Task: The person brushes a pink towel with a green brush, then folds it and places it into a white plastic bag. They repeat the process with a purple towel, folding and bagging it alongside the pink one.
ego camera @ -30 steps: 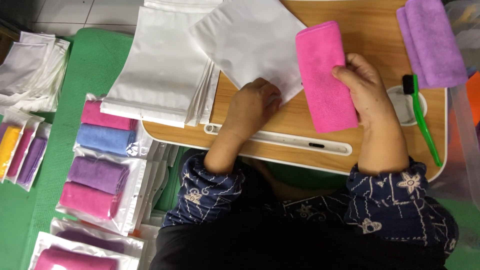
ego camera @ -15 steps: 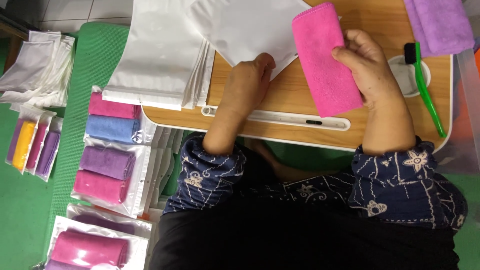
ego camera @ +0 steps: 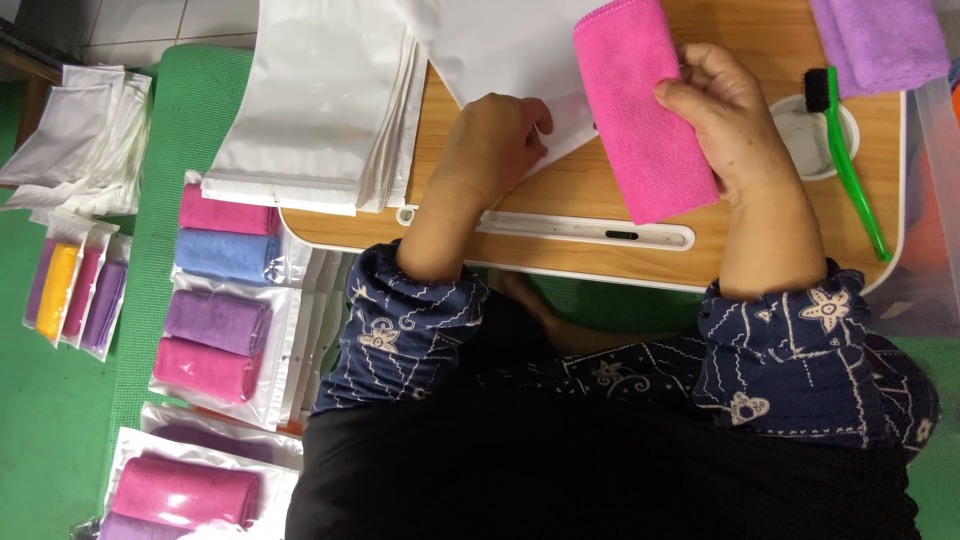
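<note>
Right hand grasps the folded pink cloth; left hand pinches the white pouch on the counter. Cloth is not yet inserted. Filled packets lie finished on the green mat.

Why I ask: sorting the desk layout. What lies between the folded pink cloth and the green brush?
The right hand, gripping the pink cloth, fills that stretch before the green brush in the head view.

Green brush beside white dish; purple cloth above – packed cloths left
</note>
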